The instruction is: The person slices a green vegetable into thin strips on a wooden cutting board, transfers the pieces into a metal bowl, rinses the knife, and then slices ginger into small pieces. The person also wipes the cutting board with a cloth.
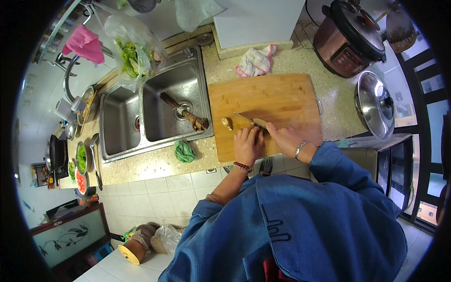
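Observation:
My right hand (285, 140) grips a kitchen knife (243, 117), its blade pointing to the far left over a wooden cutting board (264, 91). The fingers of my left hand (247, 142) are bent down on the board, right beside the blade. Whatever lies under those fingertips is hidden. A small pale-brown piece that looks like ginger root (227, 123) rests on the board, left of the blade and apart from both hands.
Left of the board is a double steel sink (208, 105) with a bundled brush (185, 114) in it. A green cloth (184, 151) lies on the counter's front edge. A crumpled white cloth (256, 60), an electric pressure cooker (348, 42) and a steel lid (375, 105) stand behind and right.

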### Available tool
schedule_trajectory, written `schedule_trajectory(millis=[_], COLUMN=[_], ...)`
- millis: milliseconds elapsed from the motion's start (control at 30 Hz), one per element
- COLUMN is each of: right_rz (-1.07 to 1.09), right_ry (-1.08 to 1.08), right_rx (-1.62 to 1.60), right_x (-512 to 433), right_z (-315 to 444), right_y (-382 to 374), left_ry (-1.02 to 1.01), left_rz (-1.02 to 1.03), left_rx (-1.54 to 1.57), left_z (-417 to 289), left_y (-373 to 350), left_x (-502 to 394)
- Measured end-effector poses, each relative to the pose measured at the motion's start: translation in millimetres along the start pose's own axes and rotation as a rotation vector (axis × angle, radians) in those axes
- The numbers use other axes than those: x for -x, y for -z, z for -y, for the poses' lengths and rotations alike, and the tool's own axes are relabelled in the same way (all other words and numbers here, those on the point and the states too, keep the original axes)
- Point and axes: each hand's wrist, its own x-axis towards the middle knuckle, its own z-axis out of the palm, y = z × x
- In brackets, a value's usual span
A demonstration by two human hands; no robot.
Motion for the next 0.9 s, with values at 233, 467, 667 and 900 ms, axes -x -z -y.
schedule_trajectory(millis=[233,467,667,900], right_rz=[-0.063,-0.077,-0.123,-0.114], right_ry=[0.014,0.024,-0.056,-0.19], right_rx=[-0.017,0.065,-0.065,0.051], right_x=[-3,-5,1,7], right_z=[-19,-18,-14,12], right_y=[-20,-24,-27,-22], left_ry=[-0.041,-0.153,-0.372,-0.56], left_rz=[0.094,-0.058,-0.419,-0.779], left_rx=[-0.095,-0.123,-0.328,-0.557], left_z=[1,15,62,72], left_y=[14,99,282,423], left_x=[10,-26,-174,-359])
